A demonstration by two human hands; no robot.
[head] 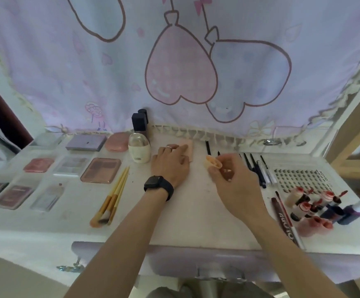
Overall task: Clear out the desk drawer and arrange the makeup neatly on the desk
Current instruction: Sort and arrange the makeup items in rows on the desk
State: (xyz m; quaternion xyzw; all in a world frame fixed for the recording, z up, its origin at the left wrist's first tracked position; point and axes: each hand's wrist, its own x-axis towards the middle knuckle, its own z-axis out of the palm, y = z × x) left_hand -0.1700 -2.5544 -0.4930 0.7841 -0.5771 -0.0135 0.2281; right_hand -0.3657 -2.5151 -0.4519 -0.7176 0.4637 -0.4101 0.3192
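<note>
My left hand (170, 164) lies flat on the white desk (185, 222), fingers spread, fingertips resting on a pink square puff (188, 147) near the back edge. My right hand (230, 173) holds a small peach makeup sponge (213, 163) pinched between thumb and fingers, just above the desk. Palettes (100, 170) lie in rows on the left. Three yellow brushes (114, 196) lie beside them. Black pencils and liners (256, 168) lie in a row on the right. The lilac drawer front (196, 265) shows below the desk edge.
A cream egg-shaped case (138, 150) and dark bottles (140, 122) stand at the back centre. A lash tray (301, 178), lip glosses (308, 203) and a long red tube (286, 224) crowd the right. A printed curtain (185, 72) hangs behind.
</note>
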